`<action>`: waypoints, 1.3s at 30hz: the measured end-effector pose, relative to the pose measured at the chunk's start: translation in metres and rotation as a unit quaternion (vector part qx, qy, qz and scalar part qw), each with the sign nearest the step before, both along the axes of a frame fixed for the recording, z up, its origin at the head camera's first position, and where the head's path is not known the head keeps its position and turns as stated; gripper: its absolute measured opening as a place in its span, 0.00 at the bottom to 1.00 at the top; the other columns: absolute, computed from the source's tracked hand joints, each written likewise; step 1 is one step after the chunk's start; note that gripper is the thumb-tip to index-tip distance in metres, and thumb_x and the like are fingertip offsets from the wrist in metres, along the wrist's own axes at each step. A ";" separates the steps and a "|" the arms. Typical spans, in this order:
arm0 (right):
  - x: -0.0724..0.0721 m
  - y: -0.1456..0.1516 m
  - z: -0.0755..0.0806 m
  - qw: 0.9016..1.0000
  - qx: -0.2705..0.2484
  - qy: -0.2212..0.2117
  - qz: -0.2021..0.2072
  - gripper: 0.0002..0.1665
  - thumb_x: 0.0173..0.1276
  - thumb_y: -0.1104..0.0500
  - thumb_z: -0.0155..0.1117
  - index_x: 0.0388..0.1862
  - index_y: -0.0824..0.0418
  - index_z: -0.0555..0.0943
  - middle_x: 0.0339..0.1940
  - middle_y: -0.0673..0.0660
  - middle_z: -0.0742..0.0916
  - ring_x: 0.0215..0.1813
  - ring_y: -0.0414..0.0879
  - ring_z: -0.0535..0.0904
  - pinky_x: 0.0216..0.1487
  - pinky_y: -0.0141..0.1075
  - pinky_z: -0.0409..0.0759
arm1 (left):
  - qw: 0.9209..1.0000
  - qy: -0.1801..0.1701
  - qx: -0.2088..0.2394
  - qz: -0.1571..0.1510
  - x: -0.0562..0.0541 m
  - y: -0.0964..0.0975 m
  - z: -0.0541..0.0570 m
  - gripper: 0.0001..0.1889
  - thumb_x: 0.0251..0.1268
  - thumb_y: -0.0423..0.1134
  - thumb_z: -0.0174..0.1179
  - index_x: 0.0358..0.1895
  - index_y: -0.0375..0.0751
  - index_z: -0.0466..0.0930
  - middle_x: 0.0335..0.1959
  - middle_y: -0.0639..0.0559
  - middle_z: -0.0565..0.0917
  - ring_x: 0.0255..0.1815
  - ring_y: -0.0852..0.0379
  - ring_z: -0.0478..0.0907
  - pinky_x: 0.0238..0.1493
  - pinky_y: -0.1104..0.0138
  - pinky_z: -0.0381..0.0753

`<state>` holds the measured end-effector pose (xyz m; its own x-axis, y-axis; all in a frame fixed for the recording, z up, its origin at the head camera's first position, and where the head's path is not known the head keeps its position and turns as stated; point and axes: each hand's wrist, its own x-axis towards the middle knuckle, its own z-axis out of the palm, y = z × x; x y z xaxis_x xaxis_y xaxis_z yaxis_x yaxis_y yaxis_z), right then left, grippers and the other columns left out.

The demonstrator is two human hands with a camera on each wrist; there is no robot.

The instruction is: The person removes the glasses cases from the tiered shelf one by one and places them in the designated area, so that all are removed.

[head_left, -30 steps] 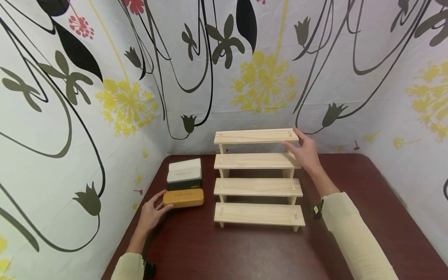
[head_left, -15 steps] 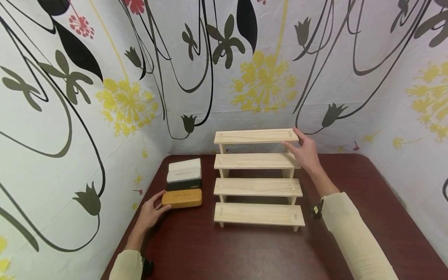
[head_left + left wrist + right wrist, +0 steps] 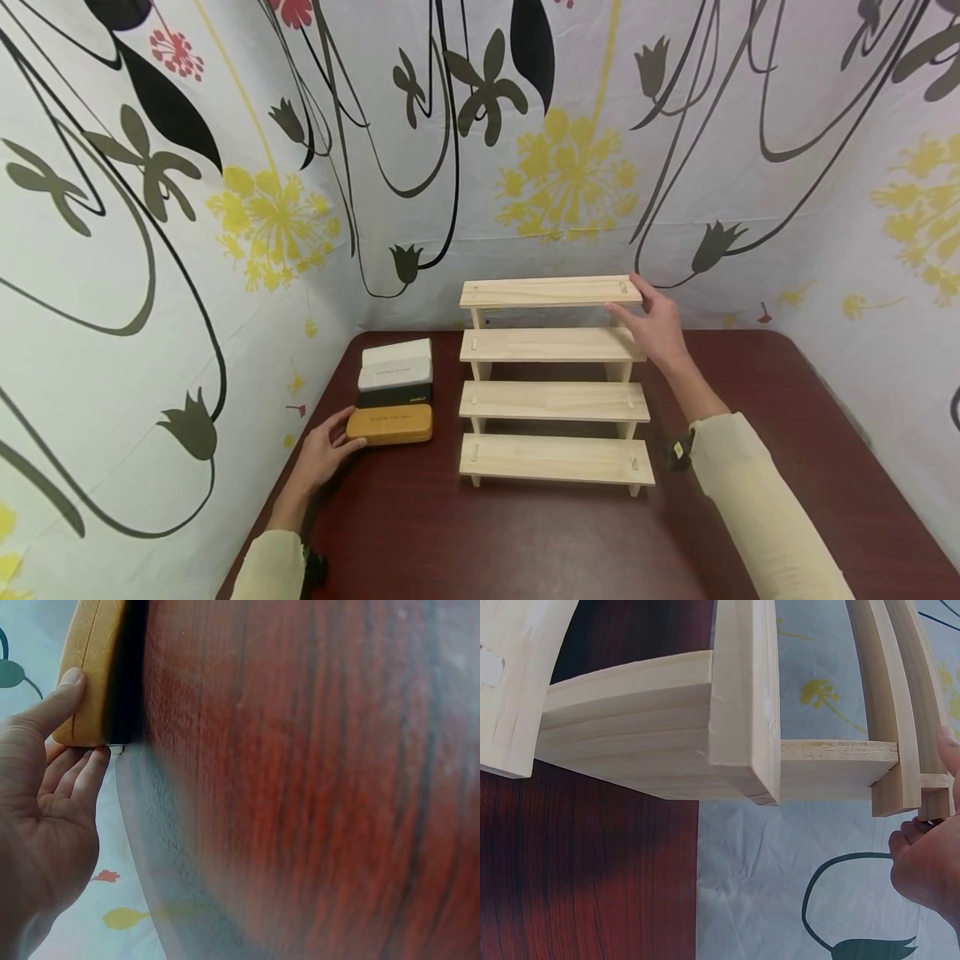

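Observation:
At the left of the table, my left hand (image 3: pixel 322 454) pinches the left end of a mustard-yellow glasses case (image 3: pixel 390 425). In the left wrist view the thumb (image 3: pixel 69 684) presses on the case's front face, and the fingers curl round its end. My right hand (image 3: pixel 658 329) holds the right end of the top shelf (image 3: pixel 551 292) of a pale wooden stepped stand (image 3: pixel 555 400). The right wrist view shows that hand at the far board's end, partly cut off by the frame. All the stand's shelves are bare.
Directly behind the yellow case lie a dark green case (image 3: pixel 393 396) with gold lettering and a white case (image 3: pixel 395 373). The dark red table (image 3: pixel 540 542) reaches back to a flower-printed cloth wall (image 3: pixel 420 225), with more cloth at both sides.
The yellow case has shifted slightly left with my left hand, so its left end now sticks out past the cases behind. The right hand and the stand stay put.

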<state>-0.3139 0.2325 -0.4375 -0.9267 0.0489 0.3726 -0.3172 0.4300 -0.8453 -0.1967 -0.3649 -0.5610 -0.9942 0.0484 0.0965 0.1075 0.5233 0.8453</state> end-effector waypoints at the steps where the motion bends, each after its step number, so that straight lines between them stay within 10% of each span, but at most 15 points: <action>1: 0.000 0.000 0.000 1.000 0.000 0.000 -0.001 0.49 0.75 0.49 0.74 0.85 0.63 0.61 0.85 0.63 0.65 0.85 0.58 0.59 0.82 0.51 0.62 | 1.000 0.000 0.002 -0.001 0.000 0.000 0.000 0.40 0.68 0.32 0.73 0.80 0.29 0.64 0.79 0.30 0.67 0.79 0.35 0.65 0.72 0.54 0.73; 39: 0.000 0.000 -0.001 1.000 -0.005 0.021 -0.002 0.48 0.74 0.52 0.75 0.84 0.65 0.63 0.84 0.66 0.66 0.84 0.60 0.61 0.81 0.53 0.63 | 1.000 -0.007 0.003 0.015 0.003 0.001 -0.004 0.41 0.66 0.31 0.74 0.80 0.32 0.66 0.80 0.32 0.66 0.79 0.35 0.65 0.71 0.54 0.75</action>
<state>-0.3136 0.2328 -0.4389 -0.9103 0.0559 0.4101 -0.3504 0.4233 -0.8355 -0.1941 -0.3641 -0.5646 -0.9963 0.0189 0.0833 0.0809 0.5212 0.8496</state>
